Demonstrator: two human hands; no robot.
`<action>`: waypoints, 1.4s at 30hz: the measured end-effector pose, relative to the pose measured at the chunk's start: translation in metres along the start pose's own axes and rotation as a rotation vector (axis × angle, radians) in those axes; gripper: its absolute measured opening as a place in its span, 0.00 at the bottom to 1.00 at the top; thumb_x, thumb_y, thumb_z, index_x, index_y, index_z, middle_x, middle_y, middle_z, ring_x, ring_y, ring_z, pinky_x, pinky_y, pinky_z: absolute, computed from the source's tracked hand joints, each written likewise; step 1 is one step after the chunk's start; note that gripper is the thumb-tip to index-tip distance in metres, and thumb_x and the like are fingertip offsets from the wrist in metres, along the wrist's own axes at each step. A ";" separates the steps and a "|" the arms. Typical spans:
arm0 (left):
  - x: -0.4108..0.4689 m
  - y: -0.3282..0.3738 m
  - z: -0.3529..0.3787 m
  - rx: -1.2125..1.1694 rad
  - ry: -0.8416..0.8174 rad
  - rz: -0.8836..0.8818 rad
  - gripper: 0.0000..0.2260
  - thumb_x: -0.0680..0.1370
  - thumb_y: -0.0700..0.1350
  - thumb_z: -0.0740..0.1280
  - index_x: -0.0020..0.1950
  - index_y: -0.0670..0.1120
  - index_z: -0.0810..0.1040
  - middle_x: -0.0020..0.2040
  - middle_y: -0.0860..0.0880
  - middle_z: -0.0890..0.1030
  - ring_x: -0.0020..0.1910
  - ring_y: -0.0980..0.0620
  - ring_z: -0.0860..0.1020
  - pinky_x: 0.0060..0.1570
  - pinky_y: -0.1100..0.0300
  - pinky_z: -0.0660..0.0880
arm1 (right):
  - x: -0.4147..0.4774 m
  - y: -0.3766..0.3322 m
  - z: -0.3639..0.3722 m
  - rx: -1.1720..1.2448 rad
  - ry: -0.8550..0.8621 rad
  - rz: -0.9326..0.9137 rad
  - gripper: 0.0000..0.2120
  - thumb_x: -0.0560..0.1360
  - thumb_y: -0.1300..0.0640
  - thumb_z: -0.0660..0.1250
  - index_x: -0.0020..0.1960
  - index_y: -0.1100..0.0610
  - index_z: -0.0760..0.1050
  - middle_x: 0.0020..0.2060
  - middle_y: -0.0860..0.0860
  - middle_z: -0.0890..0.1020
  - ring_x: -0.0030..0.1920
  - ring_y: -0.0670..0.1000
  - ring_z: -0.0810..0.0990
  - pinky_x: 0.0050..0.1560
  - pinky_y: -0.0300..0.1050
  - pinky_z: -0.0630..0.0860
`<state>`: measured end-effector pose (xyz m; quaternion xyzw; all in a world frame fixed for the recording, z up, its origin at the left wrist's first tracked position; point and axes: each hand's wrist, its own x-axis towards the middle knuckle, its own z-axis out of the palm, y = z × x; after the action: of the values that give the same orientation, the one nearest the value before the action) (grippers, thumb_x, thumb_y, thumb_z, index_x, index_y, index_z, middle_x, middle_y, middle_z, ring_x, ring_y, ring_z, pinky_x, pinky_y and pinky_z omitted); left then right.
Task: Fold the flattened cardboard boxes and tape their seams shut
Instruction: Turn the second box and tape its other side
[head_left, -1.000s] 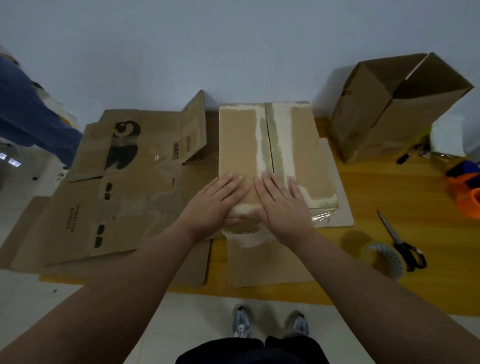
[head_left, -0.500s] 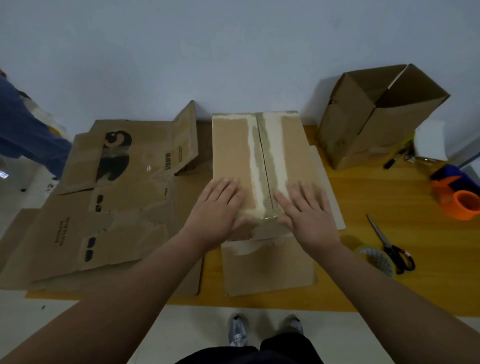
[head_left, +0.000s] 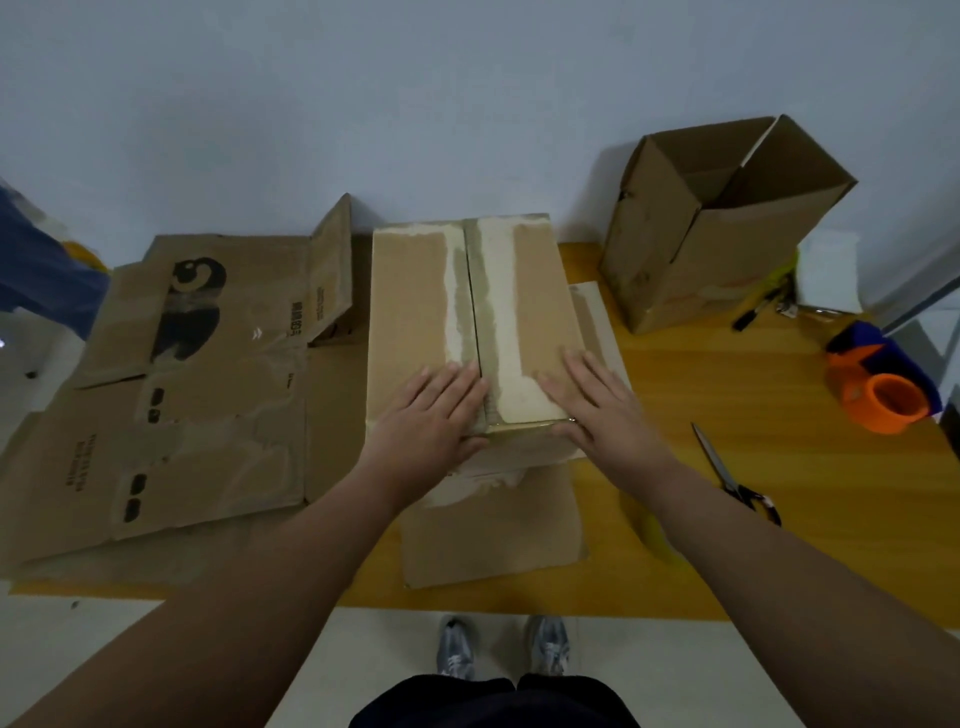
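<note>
i see the folded box (head_left: 415, 312) at the middle of the table (head_left: 779, 519), its 2 top flaps closed and meeting along a seam (head_left: 475, 312) that runs from 6 to 12 o'clock, with pale torn strips on either side of it. my left hand (head_left: 431, 415) lies flat on the near end of the lid just left of the seam, fingers (head_left: 447, 379) straight and close together, clamped on nothing. my right hand (head_left: 602, 410) lies flat on the lid's near right corner, fingers straight and slightly spread, also holding nothing. both thumbs rest against the box's near edge. the box sits on a flat cardboard sheet (head_left: 493, 530) that sticks out toward 6 o'clock. at 9 o'clock, flattened boxes (head_left: 208, 389) with black print lie stacked, touching the folded box's left side. at 1 o'clock an open box (head_left: 701, 249) stands tilted, well apart. an orange tape dispenser (head_left: 883, 400) sits at 3 o'clock, and scissors (head_left: 727, 473) lie at 4 o'clock, near my right forearm.
</note>
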<state>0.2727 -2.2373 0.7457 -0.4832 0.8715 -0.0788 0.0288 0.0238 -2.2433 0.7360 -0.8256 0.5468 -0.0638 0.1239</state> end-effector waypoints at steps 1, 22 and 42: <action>0.000 0.001 0.001 -0.005 0.003 -0.008 0.29 0.79 0.59 0.48 0.72 0.43 0.68 0.71 0.44 0.70 0.70 0.46 0.69 0.69 0.47 0.61 | -0.001 0.003 0.003 0.028 0.008 -0.017 0.28 0.80 0.45 0.53 0.77 0.43 0.47 0.76 0.44 0.42 0.75 0.46 0.37 0.74 0.54 0.53; 0.009 0.019 -0.008 -0.112 -0.037 -0.094 0.32 0.78 0.66 0.43 0.77 0.51 0.46 0.78 0.47 0.50 0.76 0.47 0.49 0.74 0.47 0.47 | 0.002 0.029 -0.011 0.120 -0.056 -0.118 0.29 0.80 0.45 0.60 0.78 0.45 0.54 0.79 0.52 0.47 0.76 0.56 0.56 0.73 0.53 0.61; -0.009 0.001 0.011 -0.019 -0.052 -0.050 0.32 0.81 0.60 0.41 0.75 0.40 0.59 0.75 0.42 0.62 0.74 0.46 0.60 0.73 0.46 0.57 | 0.026 -0.016 0.007 0.280 0.230 0.421 0.23 0.84 0.49 0.47 0.78 0.44 0.52 0.29 0.47 0.70 0.27 0.50 0.67 0.26 0.43 0.59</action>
<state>0.2780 -2.2301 0.7347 -0.5072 0.8587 -0.0585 0.0445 0.0496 -2.2599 0.7330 -0.6561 0.7026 -0.2046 0.1845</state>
